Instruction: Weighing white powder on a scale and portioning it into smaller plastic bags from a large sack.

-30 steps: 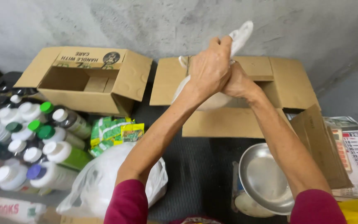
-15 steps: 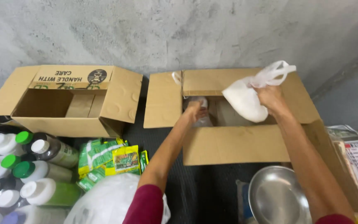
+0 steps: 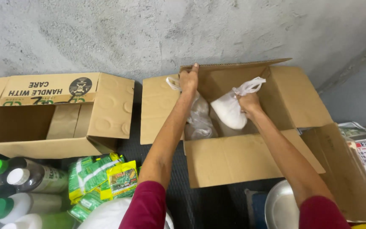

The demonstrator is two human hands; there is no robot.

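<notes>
Hands work inside the open cardboard box (image 3: 250,159): left hand (image 3: 189,78) lies flat, bracing the back flap (image 3: 234,68); right hand (image 3: 247,103) pinches the knotted neck of a white bag (image 3: 228,112), which looks soft, weighty, best carried by that knot.

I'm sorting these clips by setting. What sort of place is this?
Probably a storeroom or packing corner: open cardboard boxes on the floor against a bare concrete wall, with stocked capped bottles and green sachets alongside.
</notes>
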